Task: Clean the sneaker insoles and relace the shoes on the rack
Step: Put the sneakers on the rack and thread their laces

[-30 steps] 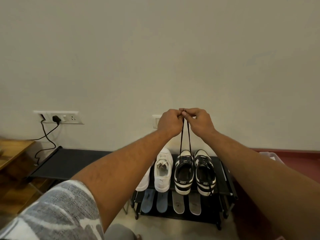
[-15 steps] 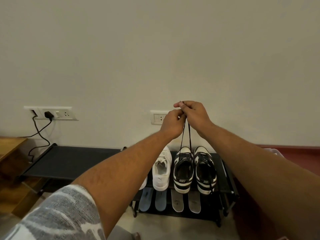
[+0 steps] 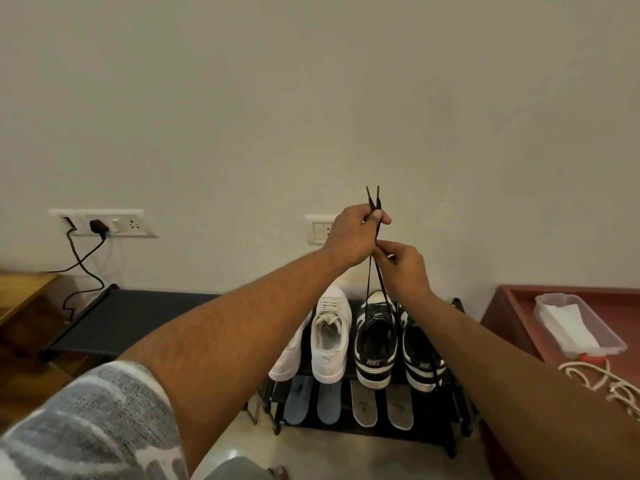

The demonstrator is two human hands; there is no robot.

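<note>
now, notes from above the rack (image 3: 446, 434). your left hand (image 3: 349, 239) is closed in a pinch on both ends of the black lace (image 3: 375, 271), high over the rack, with the two stiff tips poking up past the fingers. your right hand (image 3: 403, 266) sits just below it, thumb and forefinger nipped on the same two strands. both strands run down taut into the left black-and-white sneaker (image 3: 375, 341) on the rack's top shelf, beside its partner (image 3: 420, 358).

handling, as a judgement: the lace is light, limp and thin, so it will slip through a loose pinch; take hold near the hard tips, which steer through eyelets. the shoe looks light enough to lift or tip off the shelf if you pull hard, so keep tension gentle.

white sneakers (image 3: 329, 334) stand left of the black pair. four insoles (image 3: 363, 403) lie on the rack's lower shelf, two blue, two grey.
</note>
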